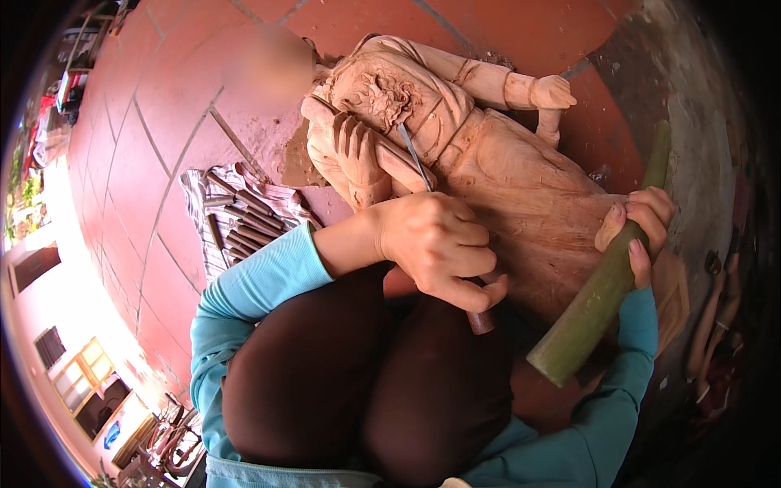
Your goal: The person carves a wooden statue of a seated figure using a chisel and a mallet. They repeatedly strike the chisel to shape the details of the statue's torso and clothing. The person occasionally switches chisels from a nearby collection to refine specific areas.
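A carved wooden statue [521,187] of a robed figure lies on its back in front of me, its head end at the upper left. My left hand [439,248] is closed around the brown handle of a chisel [482,322]. The thin metal blade reaches up to the statue's chest, its tip beside a clump of curly wood [381,99]; I cannot tell whether that is shavings or carving. In my right hand [639,224] is a thick green club [587,321], tapering toward its upper end. It is held over the lower robe, apart from the chisel.
Several brown-handled tools [254,218] lie on a striped cloth [198,203] to the left, on red floor tiles [154,154]. My knees [325,366] are below the statue. A grey floor patch [691,106] is at right; a bicycle [175,439] stands at lower left.
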The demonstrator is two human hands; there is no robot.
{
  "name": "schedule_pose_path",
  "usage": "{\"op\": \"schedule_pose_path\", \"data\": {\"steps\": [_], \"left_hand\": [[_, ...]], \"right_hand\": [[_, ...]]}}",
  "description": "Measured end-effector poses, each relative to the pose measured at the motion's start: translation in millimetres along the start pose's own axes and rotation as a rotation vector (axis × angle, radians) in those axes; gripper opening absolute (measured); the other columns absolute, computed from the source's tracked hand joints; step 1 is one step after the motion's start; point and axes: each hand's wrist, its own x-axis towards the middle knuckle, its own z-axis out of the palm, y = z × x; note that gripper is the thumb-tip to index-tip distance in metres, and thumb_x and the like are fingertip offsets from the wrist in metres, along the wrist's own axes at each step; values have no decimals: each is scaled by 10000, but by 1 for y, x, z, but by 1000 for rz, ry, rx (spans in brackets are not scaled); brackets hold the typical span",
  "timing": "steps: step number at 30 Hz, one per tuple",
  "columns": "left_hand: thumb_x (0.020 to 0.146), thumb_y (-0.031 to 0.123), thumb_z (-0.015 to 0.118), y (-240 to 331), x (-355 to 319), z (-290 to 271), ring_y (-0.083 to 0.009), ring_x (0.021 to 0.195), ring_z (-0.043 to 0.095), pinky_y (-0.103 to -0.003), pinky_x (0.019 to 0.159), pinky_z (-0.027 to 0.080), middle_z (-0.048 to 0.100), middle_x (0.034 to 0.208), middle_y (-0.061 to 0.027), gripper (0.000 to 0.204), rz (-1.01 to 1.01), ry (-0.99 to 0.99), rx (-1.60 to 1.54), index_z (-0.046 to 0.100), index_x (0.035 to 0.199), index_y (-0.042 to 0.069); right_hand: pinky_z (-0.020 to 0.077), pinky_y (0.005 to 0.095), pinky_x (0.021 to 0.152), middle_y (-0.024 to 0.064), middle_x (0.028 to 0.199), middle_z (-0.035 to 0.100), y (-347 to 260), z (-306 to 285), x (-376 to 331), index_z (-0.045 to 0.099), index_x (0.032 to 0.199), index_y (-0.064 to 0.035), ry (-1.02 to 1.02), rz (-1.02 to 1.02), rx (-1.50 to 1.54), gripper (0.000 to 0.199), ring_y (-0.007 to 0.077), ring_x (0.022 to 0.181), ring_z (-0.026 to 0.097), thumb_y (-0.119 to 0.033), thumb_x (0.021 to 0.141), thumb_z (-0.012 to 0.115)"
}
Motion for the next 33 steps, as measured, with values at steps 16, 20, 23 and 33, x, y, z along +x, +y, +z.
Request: {"op": "schedule_pose_path", "data": {"steps": [16, 20, 23, 33], "left_hand": [[797, 153, 628, -3, -1, 2, -46, 461, 386, -196, 402, 282, 342, 586, 67, 33, 10, -44, 86, 627, 827, 167], [791, 218, 686, -4, 2, -3, -49, 470, 410, -195, 399, 299, 356, 591, 63, 104, -11, -109, 111, 599, 801, 163], [787, 240, 715, -2, 1, -1, -55, 474, 433, -197, 393, 309, 361, 585, 63, 166, -32, -104, 133, 575, 787, 150], [840, 250, 709, 17, 15, -1, -54, 460, 431, -205, 389, 298, 377, 566, 69, 218, -18, -112, 318, 559, 748, 121]], "right_hand": [[459, 441, 701, 71, 963, 524, -10, 4, 2, 385, 1127, -216, -84, -11, -35, 578, 258, 810, 562, 117, 747, 666], [455, 438, 703, 68, 961, 519, -13, 6, 0, 377, 1117, -222, -87, -23, -71, 584, 257, 808, 557, 120, 742, 668], [453, 431, 698, 70, 951, 513, -13, 4, 3, 365, 1112, -221, -101, -6, -31, 588, 258, 803, 555, 119, 742, 670], [460, 408, 674, 81, 964, 520, -12, 9, 0, 400, 1131, -190, -78, 67, 11, 593, 255, 800, 555, 138, 723, 679]]}}
